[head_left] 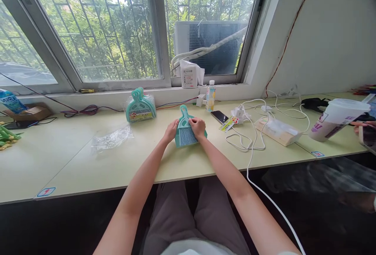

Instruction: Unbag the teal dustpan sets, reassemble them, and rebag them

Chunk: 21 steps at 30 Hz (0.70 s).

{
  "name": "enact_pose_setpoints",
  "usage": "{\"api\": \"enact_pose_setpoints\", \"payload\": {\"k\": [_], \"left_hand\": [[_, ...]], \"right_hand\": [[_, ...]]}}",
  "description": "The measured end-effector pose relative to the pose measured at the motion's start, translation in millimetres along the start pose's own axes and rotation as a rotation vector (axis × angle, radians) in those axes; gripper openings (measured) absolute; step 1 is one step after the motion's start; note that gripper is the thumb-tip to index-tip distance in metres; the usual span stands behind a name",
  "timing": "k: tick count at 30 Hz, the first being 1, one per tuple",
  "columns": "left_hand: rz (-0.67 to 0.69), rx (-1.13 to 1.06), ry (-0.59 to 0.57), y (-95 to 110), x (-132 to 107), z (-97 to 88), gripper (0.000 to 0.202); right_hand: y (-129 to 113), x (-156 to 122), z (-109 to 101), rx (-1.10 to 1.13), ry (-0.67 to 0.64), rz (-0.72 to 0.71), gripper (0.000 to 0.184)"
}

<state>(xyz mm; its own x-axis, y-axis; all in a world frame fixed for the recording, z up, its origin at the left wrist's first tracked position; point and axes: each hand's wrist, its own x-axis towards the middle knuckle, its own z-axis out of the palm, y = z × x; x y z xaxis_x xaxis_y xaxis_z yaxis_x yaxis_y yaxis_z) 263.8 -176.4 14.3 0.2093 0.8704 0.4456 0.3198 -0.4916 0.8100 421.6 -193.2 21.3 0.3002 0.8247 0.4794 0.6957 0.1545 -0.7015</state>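
On our L's a clear bag (113, 137), then our left hand (171, 130) has its fingers round the green brush-and-pan set (187, 136) mid-table, w/ our right hand (197, 128) gripping the R side, so it might slip if we squeeze lopsided, & the white cord (258, 148) might snag our R arm.

Workroom: long worktable (102, 172), edge labels (46, 192).

Obscured and Cropped Items

Teal plastic dustpan (177, 141): partly hidden behind blue-bristled brush (187, 136), left hand (171, 131) and right hand (198, 127). Blue printed plastic pouch (11, 101): cropped, left edge. Co-worker's hand (356, 129), slim rectangular phone (367, 136): cropped, right edge. White packet (188, 78): fine print illegible.
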Motion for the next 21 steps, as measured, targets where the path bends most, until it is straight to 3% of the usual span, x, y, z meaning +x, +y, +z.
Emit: {"api": "enact_pose_setpoints", "payload": {"k": [7, 9, 12, 15, 18, 21], "left_hand": [[-0.057, 0.138, 0.059, -5, 0, 4.7, 0.036], [-0.172, 0.150, 0.123, -15, 1, -5.8, 0.033], [-0.338, 0.185, 0.292, -34, 0, -37.6, 0.029], [-0.384, 0.321, 0.348, -46, -1, -68.6, 0.029], [-0.470, 0.476, 0.218, -48, 0, -80.7, 0.028], [-0.496, 0.582, 0.085, -47, 2, -79.6, 0.028]], "right_hand": [[-5, -8, 4, 0.103, 0.073, 0.020, 0.037], [-6, -8, 1, 0.272, 0.060, 0.052, 0.038], [-4, -1, -8, 0.440, 0.102, 0.101, 0.040], [4, 8, -19, 0.182, 0.172, 0.110, 0.039], [19, 14, -24, -0.132, 0.122, 0.080, 0.038], [35, 17, -21, -0.313, 0.048, 0.039, 0.037]]}}
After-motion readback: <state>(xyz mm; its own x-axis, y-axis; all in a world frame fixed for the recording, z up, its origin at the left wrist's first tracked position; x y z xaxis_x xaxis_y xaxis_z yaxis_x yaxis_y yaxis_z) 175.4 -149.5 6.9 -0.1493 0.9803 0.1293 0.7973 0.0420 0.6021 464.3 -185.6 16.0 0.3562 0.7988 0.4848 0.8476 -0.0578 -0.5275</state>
